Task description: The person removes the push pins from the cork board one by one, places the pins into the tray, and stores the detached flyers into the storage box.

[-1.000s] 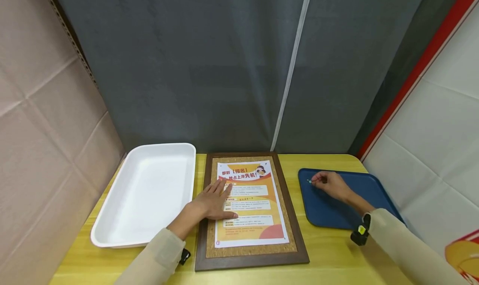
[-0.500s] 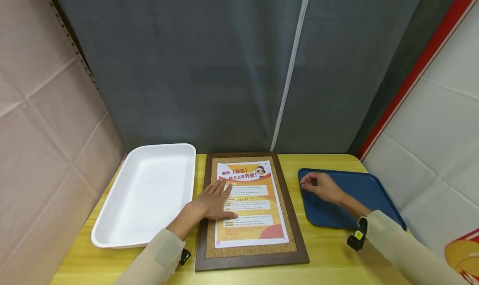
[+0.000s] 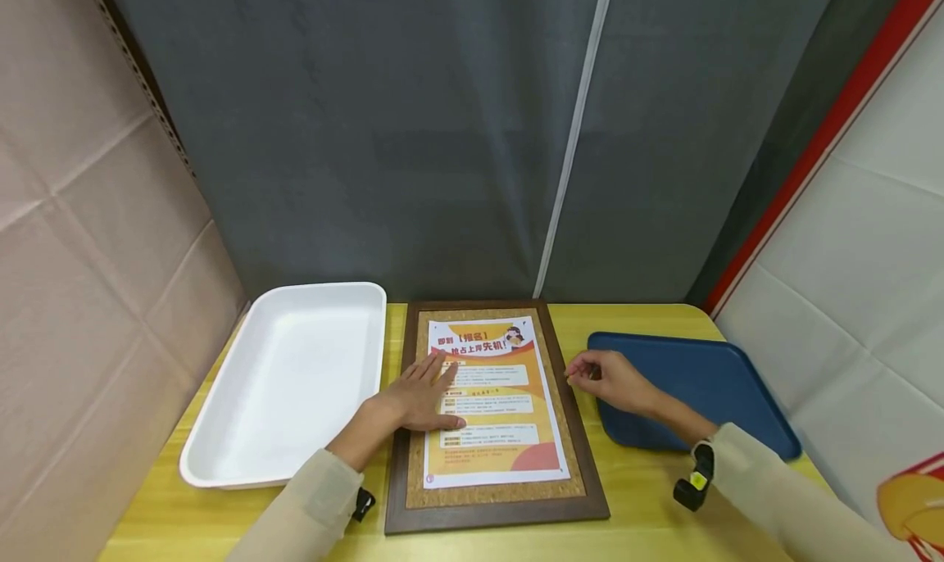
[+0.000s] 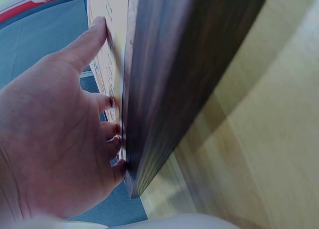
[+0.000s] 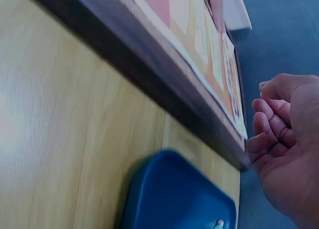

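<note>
Left hand (image 3: 420,400), fingers spread, touches a poster (image 3: 501,419), long axis running away, top farthest; right hand (image 3: 618,382) curls, fingertips together, contents unclear.

Orange-and-white poster (image 3: 501,404), brown frame (image 3: 497,515), speckled cork (image 3: 509,494), blue tray (image 3: 689,369), white tub (image 3: 310,365)

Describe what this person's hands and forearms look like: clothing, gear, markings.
The left hand and right hand wear no gloves. The left sleeve and right sleeve are plain pale beige. A black wrist device with a bright yellow patch sits at the right wrist. A small black piece shows beside the left sleeve; the rest is hidden.
</note>
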The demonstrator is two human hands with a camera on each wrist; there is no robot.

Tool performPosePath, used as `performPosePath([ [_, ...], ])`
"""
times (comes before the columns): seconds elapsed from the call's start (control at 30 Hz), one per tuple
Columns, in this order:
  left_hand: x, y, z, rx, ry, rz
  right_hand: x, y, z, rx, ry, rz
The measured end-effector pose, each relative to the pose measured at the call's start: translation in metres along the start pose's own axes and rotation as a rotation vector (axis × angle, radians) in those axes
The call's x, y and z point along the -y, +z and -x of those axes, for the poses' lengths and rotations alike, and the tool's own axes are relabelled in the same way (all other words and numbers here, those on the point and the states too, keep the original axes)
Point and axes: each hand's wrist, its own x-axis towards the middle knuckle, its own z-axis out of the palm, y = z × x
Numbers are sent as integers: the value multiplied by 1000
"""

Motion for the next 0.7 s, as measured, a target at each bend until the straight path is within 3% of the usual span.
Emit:
performPosePath([
  [0.7,3,-2,0,4,0,-15,52,53,-7,120,-150,-64],
])
